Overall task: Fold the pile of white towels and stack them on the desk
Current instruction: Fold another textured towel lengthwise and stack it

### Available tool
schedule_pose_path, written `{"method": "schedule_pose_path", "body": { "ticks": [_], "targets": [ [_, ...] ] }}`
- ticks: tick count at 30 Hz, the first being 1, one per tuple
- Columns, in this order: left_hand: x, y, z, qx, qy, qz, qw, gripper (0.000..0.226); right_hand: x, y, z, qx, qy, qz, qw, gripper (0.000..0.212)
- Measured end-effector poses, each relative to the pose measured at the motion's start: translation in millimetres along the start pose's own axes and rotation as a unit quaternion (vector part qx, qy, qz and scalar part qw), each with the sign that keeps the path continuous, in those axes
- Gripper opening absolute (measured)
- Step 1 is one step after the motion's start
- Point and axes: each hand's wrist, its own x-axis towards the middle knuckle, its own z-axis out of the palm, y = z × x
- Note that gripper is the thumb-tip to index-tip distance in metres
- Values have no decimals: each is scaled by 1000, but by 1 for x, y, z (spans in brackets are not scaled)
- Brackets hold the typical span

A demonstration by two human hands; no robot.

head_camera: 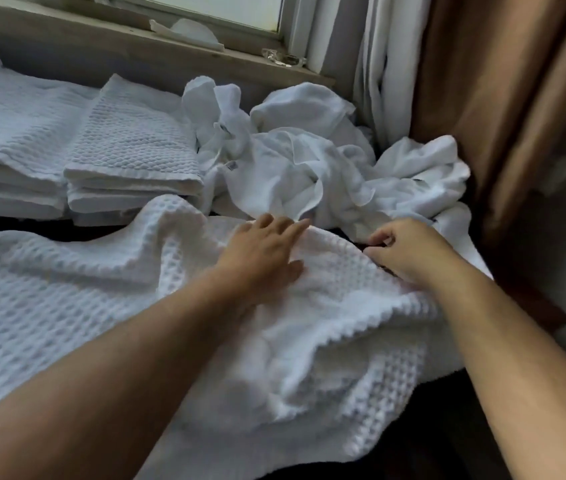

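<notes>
Two bare forearms are reaching in from the bottom edge of the frame, the left forearm (118, 375) crossing the lower middle and the right forearm (517, 358) coming in at the lower right. Both are lying over a white waffle-weave towel (66, 289) that is spreading, rumpled, across the dark desk (42, 226) from the left edge to right of centre.

The left hand (264, 251) is lying flat on this towel near the middle of the frame, fingers straight and slightly spread, pressing the cloth down. Just to its right, the right hand (406, 247) is curling fingers and thumb together at the towel's far right edge, pinching the cloth there.

Beyond the hands, in the upper centre, the pile of unfolded towels (309, 161) is sitting in a crumpled heap, touching the waffle-weave towel's far edge. At the left, two piles of folded towels are resting side by side: the first stack (132, 157) is touching the heap, and the second stack (7, 140) is running off the left edge.

Along the top, a window sill (118, 46) is carrying a white sheet (191, 31) and a small clear object (281, 58). At the upper right a brown curtain (499, 98) is hanging, with a white curtain (378, 64) beside it.
</notes>
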Motion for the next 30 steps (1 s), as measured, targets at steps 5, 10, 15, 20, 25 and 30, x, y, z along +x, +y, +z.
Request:
{"method": "schedule_pose_path", "body": {
  "ticks": [5,10,15,20,25,30],
  "targets": [
    [-11,-23,16,-63,-27,-63,996,96,13,-4,10,-185,-162,31,969,67],
    [-17,-23,10,-70,8,-66,995,99,17,-32,-3,-162,-211,-22,964,28],
    [-20,-20,0,-61,177,2,982,74,8,-43,8,-89,385,-101,913,23],
    [-23,-22,8,-23,12,-51,998,76,2,-36,51,-136,87,115,980,91],
    [-24,-19,9,-24,-33,-39,998,86,-12,-7,63,-95,-66,190,975,96],
    [-29,-3,3,5,-22,17,1000,81,-9,0,28,-157,-129,201,958,78]
  ]
}}
